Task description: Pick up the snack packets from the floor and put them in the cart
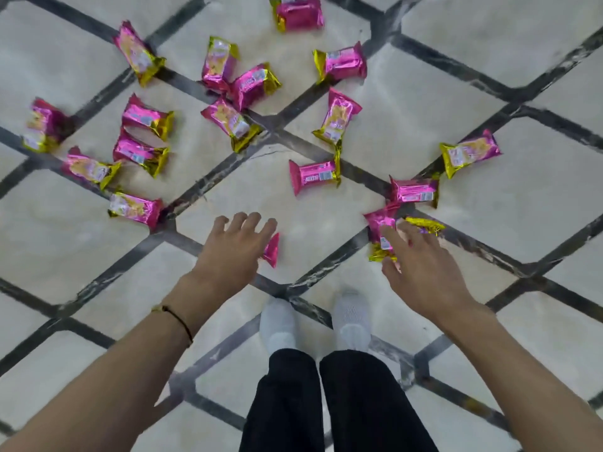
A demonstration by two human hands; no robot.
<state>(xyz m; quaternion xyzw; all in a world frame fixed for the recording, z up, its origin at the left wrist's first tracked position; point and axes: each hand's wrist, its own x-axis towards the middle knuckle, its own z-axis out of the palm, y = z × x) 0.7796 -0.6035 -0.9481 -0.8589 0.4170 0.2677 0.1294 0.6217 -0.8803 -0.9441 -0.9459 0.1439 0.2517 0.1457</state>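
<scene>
Left hand (233, 249): fingers spread, holding nothing, above pink packet (272, 251) partly hidden beneath it. Right hand (421, 269): fingers spread wide over pink-gold packet (378, 228); contact not discernible, blurred. Other snack packets (315, 176) scattered across tiled floor (424, 93).

Eighteen snack packets (315, 176) lay on the floor (424, 93), two partly covered. Two hands were counted: left hand (233, 252), right hand (424, 275). Two shoes (277, 321) were counted.

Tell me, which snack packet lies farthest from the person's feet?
The pink packet at the picture's top edge, partly cut off by the frame; all others lie lower, nearer the feet.
</scene>
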